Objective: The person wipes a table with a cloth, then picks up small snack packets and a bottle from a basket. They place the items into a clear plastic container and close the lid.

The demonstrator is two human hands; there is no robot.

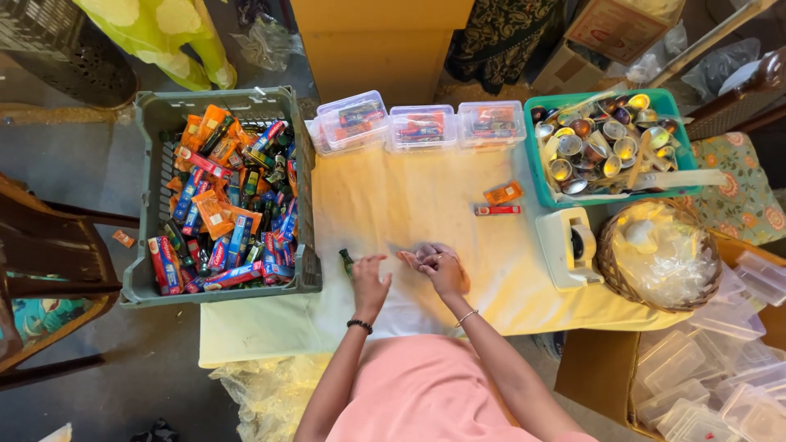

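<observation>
My left hand [369, 280] rests on the pale cloth-covered table [409, 205] near its front edge, fingers curled, just right of a small dark green bottle [346, 262]; whether it grips anything cannot be told. My right hand [442, 268] is closed around a small orange packet and a bit of clear wrap, beside the left hand. A grey crate [155, 196] full of colourful small boxes, sachets and little bottles stands to the left.
Three clear lidded boxes [422, 127] with packed items line the table's far edge. A teal tub [544, 176] holds small metal cups. An orange sachet [503, 193], a red tube box [497, 210], a white tape dispenser [566, 245], a wicker basket [610, 262] and empty clear boxes [737, 360] lie right.
</observation>
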